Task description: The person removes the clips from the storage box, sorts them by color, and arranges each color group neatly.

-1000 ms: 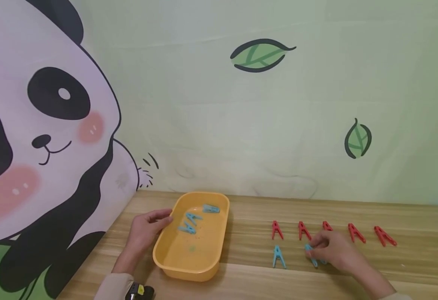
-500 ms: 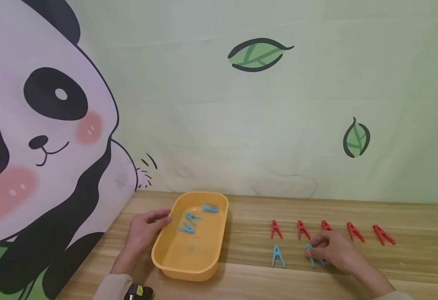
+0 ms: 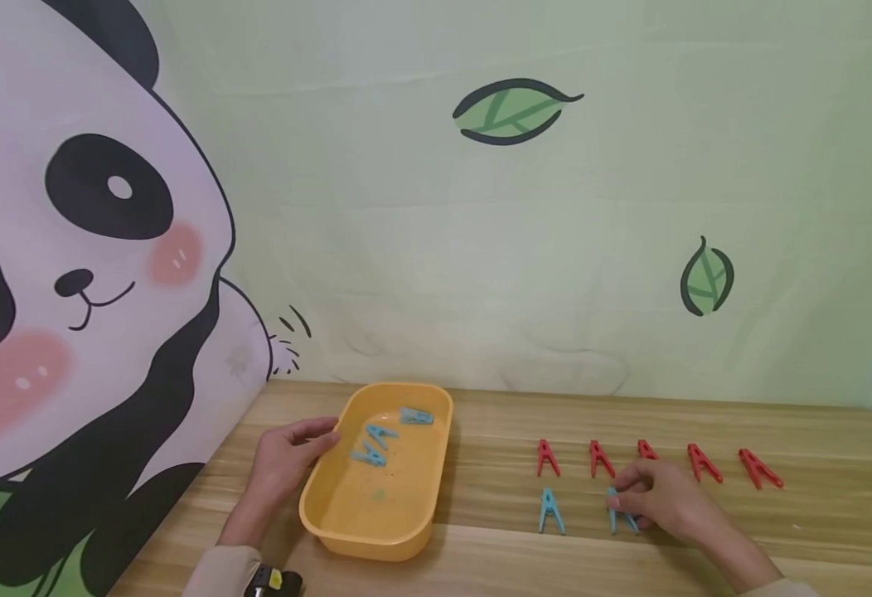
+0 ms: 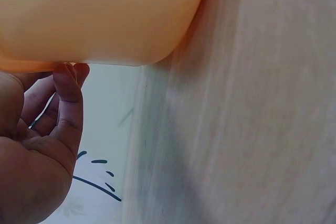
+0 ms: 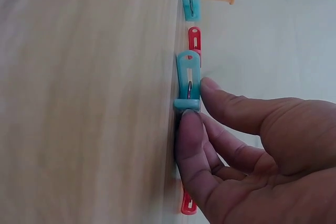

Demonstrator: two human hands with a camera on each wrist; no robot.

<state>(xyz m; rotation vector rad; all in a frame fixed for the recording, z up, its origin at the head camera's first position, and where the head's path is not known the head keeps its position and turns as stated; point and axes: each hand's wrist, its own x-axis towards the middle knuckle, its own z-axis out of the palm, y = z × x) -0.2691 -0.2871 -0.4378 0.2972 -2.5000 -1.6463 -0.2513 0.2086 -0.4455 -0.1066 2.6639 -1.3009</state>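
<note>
Blue clip (image 5: 184, 85) is turning straighter since a second ago, right hand (image 3: 660, 497) pinching it between fingers at three o'clock of yellow tray (image 3: 376, 549), apparently squaring it with red clip (image 3: 597, 452) at its twelve o'clock, left hand (image 3: 287, 456) gripping the tray's rim, probably for steadiness.

No readable text, brand, number or sign in any of the three views. One possible label: yellow patch (image 3: 275, 579) on the black device (image 3: 289, 585) at the left wrist, bottom edge of the head view; too small to tell whether it bears any print
</note>
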